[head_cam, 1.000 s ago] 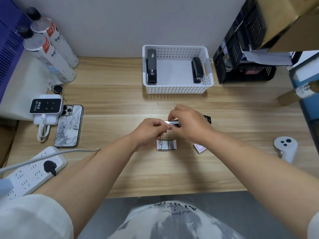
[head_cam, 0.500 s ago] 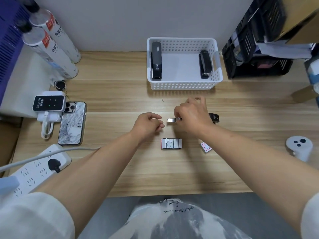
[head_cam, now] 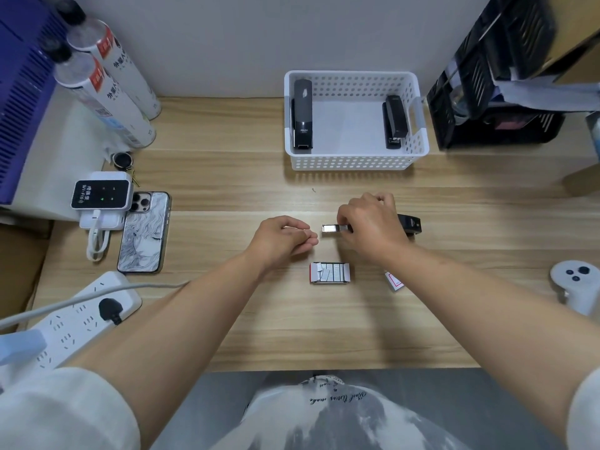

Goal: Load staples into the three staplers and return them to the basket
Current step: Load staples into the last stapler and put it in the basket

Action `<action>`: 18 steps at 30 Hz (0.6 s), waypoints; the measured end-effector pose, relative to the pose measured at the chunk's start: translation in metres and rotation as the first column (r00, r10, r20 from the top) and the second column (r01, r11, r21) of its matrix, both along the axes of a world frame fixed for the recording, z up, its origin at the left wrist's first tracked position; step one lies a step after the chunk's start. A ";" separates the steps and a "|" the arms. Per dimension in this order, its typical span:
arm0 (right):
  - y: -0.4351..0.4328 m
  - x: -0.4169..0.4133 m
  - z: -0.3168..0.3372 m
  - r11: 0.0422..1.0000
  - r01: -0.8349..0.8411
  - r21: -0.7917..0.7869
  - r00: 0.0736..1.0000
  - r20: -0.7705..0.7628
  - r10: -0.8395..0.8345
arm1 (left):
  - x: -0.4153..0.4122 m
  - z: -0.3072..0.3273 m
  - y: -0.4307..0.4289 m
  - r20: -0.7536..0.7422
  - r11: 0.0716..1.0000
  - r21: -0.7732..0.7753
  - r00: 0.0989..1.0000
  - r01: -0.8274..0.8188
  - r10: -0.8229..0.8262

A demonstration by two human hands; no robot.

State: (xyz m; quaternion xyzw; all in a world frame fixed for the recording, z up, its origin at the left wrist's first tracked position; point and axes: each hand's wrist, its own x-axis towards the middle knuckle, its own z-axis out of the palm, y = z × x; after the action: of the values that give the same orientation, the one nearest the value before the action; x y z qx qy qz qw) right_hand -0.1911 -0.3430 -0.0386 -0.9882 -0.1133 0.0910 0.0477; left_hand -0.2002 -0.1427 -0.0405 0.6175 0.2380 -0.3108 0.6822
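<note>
A black stapler (head_cam: 409,223) lies on the wooden desk with its metal magazine (head_cam: 331,228) sticking out to the left. My right hand (head_cam: 370,227) covers its middle and grips it. My left hand (head_cam: 285,235) rests just left of the magazine tip, fingers curled, apart from it; whether it pinches a staple strip I cannot tell. An open box of staples (head_cam: 329,273) lies in front of both hands. The white perforated basket (head_cam: 354,162) at the back holds two black staplers, one at its left (head_cam: 303,113) and one at its right (head_cam: 395,125).
A small red-and-white box lid (head_cam: 394,281) lies right of the staple box. A phone (head_cam: 144,232), a wifi device (head_cam: 100,194) and a power strip (head_cam: 74,319) are at the left. Two canisters (head_cam: 107,92) stand back left. A white controller (head_cam: 574,284) and black crates (head_cam: 496,92) are at the right.
My left hand has pulled back to the left, off the magazine. My right hand stays on the stapler. The camera has tilted, so the whole scene sits lower in view.
</note>
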 end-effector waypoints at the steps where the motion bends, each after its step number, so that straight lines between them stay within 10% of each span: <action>1: 0.000 0.000 -0.001 1.000 0.008 0.013 1.000 0.008 -0.008 | 0.000 0.000 0.001 -0.006 1.000 -0.010 1.000 0.000 0.000; 18: -0.002 0.000 0.006 0.979 0.029 0.204 0.999 0.014 -0.032 | -0.004 0.004 0.004 -0.036 0.993 -0.109 0.998 0.053 -0.057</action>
State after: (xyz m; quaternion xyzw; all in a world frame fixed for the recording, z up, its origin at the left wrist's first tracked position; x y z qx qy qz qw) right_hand -0.1914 -0.3453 -0.0326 -0.9805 -0.1072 0.0698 0.1489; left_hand -0.2040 -0.1390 -0.0369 0.5799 0.2173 -0.3538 0.7009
